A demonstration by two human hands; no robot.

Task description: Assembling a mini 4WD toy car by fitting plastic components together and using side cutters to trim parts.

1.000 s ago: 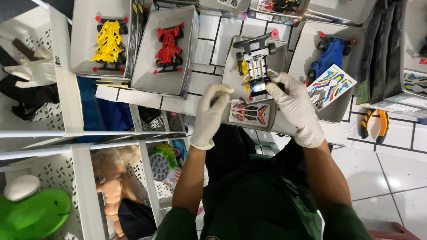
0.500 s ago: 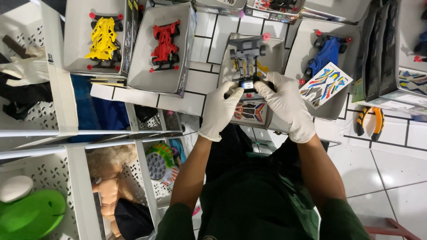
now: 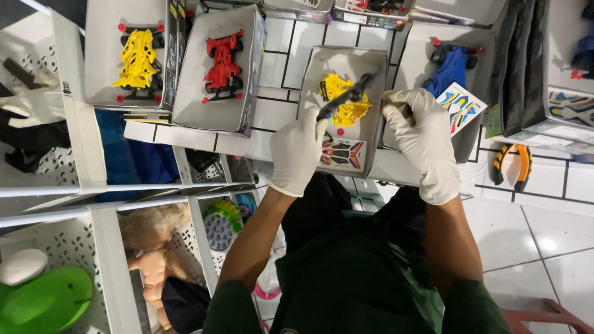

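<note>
Head view: left hand (image 3: 298, 148) pinches w/ its fingers a dark chassis piece (image 3: 346, 96) over the yellow car body (image 3: 346, 102), which lies in the grey open box (image 3: 371, 133) on the tiled counter (image 3: 291, 46). Right hand (image 3: 422, 139) has fingers curled on the box's right wall, steadying it. Step looks like fitting the piece; next move, I judge, needs careful alignment and the box kept steady.

we look down on a white tiled floor with dark grout lines (image 3: 291, 46). directly on it lie open grey cardboard box trays (image 3: 189, 93), a pair of orange-and-black pliers (image 3: 512, 166) at the right, and a white perforated metal shelf rack (image 3: 80, 154) at the left.
</note>
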